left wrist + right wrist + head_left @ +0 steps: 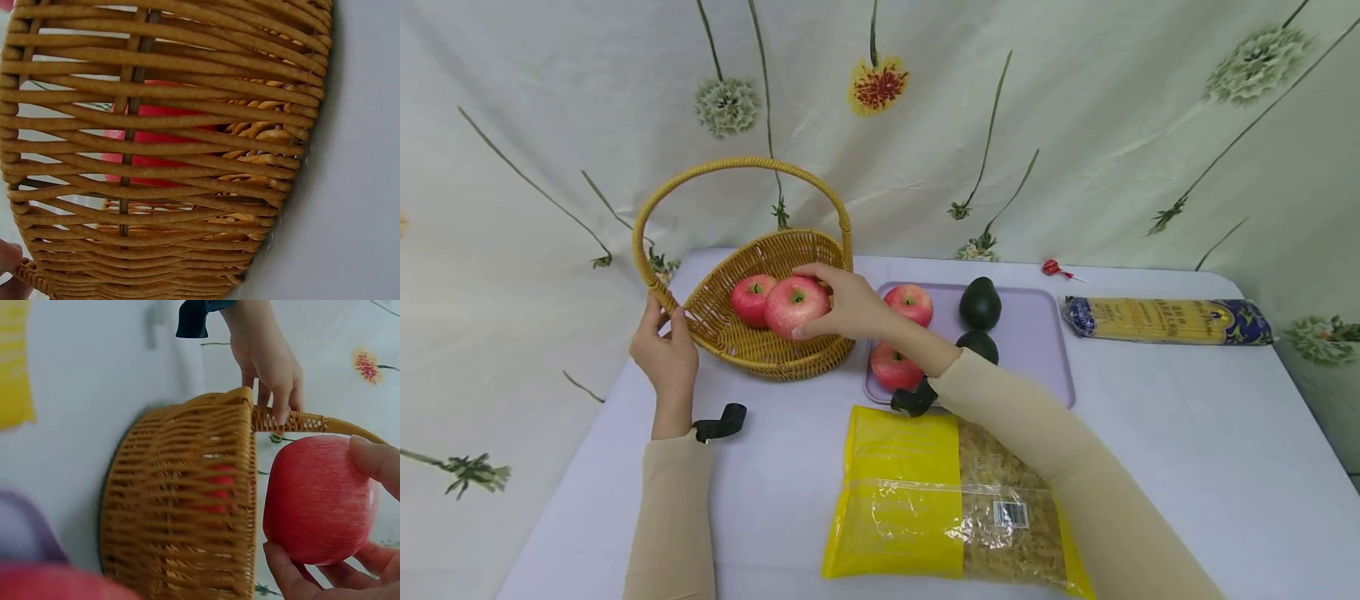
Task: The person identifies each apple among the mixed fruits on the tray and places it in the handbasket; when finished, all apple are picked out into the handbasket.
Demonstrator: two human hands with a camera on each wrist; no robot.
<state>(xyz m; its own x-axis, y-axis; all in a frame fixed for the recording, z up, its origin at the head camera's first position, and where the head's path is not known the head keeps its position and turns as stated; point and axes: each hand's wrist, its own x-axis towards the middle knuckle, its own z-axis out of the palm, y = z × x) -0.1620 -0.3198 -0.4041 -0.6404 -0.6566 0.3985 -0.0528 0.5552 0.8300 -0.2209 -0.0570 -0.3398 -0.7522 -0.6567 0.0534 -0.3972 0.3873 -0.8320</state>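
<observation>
My right hand (pixel 848 304) grips a red apple (pixel 796 307) above the wicker basket (pixel 775 362). In the right wrist view this apple (pixel 320 500) sits between thumb and fingers, just outside the rim. Another apple (pixel 751 300) lies inside the basket; through the weave in the left wrist view its red side (pixel 162 137) shows. My left hand (pixel 666 346) holds the lower left end of the basket's tall handle (pixel 741 162), fingers and thumb around it. The left wrist view catches only fingertips (pixel 9 256) at that handle.
Right of the basket, a lilac tray (pixel 1037 358) carries two apples (pixel 910 304) and two dark green avocados (pixel 980 304). In front lies a yellow bag of pasta (pixel 902 500), partly under my right forearm. A red lollipop (pixel 1051 267) and a long noodle packet (pixel 1165 321) lie farther right.
</observation>
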